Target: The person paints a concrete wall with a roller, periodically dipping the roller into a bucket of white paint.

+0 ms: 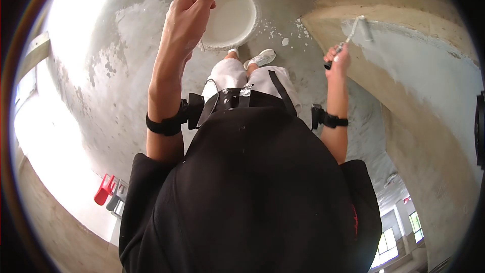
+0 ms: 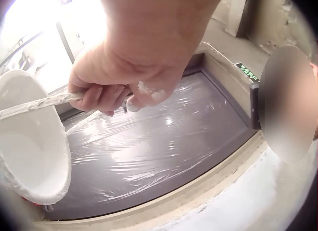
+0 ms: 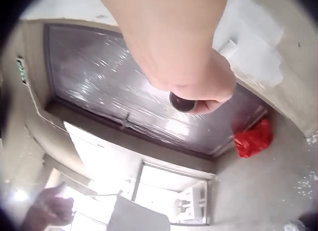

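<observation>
In the head view, my left hand (image 1: 192, 17) is raised at the rim of a round white bucket (image 1: 230, 17) of pale paint. The left wrist view shows the fingers of my left hand (image 2: 126, 82) curled round the bucket's paint-crusted handle (image 2: 39, 104), with the bucket (image 2: 35, 146) hanging tilted at the left. My right hand (image 1: 338, 60) grips a paint roller's dark handle (image 1: 328, 64); its white roller head (image 1: 366, 29) lies against the partly painted wall. In the right wrist view, my right hand (image 3: 198, 84) covers most of the roller handle (image 3: 182, 103).
A plastic-covered dark door (image 2: 159, 132) stands in a recess beside the painted wall (image 1: 424, 55). Red plastic (image 3: 254, 137) lies on the floor near it. White splashes (image 1: 285, 41) mark the floor by the shoes (image 1: 261, 57). Red and grey chairs (image 1: 103, 191) stand farther off.
</observation>
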The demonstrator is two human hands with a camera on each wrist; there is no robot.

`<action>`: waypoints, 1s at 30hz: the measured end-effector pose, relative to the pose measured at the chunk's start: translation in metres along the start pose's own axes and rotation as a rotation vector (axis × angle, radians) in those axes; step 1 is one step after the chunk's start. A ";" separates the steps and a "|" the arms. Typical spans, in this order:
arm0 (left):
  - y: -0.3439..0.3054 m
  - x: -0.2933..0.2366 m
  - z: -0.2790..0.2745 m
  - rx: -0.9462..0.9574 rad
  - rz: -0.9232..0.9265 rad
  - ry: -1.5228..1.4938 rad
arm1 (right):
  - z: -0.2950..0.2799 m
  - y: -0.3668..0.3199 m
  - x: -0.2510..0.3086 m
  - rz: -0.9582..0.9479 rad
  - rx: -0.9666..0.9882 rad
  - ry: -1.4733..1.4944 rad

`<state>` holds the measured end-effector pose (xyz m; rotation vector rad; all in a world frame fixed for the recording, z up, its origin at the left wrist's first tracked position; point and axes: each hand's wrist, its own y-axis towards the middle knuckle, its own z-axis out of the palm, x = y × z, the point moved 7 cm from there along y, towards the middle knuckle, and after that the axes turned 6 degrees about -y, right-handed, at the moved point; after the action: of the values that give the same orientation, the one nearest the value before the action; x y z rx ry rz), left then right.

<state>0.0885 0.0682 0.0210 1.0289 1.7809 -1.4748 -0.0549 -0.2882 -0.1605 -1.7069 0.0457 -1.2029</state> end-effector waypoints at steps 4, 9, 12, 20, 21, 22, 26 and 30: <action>-0.001 -0.001 -0.007 -0.029 0.048 0.009 | 0.025 0.083 -0.049 0.108 0.041 -0.040; -0.001 -0.002 -0.014 -0.095 0.033 0.052 | 0.025 0.143 -0.085 0.145 0.055 -0.123; 0.005 -0.004 -0.022 -0.178 0.102 0.145 | 0.039 0.124 -0.045 0.028 0.063 0.072; 0.012 0.008 -0.026 -0.180 0.029 0.173 | 0.031 0.042 -0.009 0.106 0.026 0.066; 0.012 0.006 -0.027 -0.197 0.046 0.144 | 0.033 0.058 -0.022 0.087 -0.001 -0.009; 0.011 0.004 -0.027 -0.219 0.080 0.126 | 0.045 0.076 -0.037 0.078 0.007 -0.014; 0.016 0.009 -0.023 -0.224 0.071 0.043 | 0.059 0.164 -0.084 0.150 0.016 -0.015; 0.010 0.018 -0.028 -0.316 0.000 0.001 | 0.042 0.190 -0.099 0.209 0.023 -0.027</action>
<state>0.0888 0.0996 0.0062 0.8665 1.9368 -1.1432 0.0157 -0.3013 -0.3667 -1.6539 0.1887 -1.0209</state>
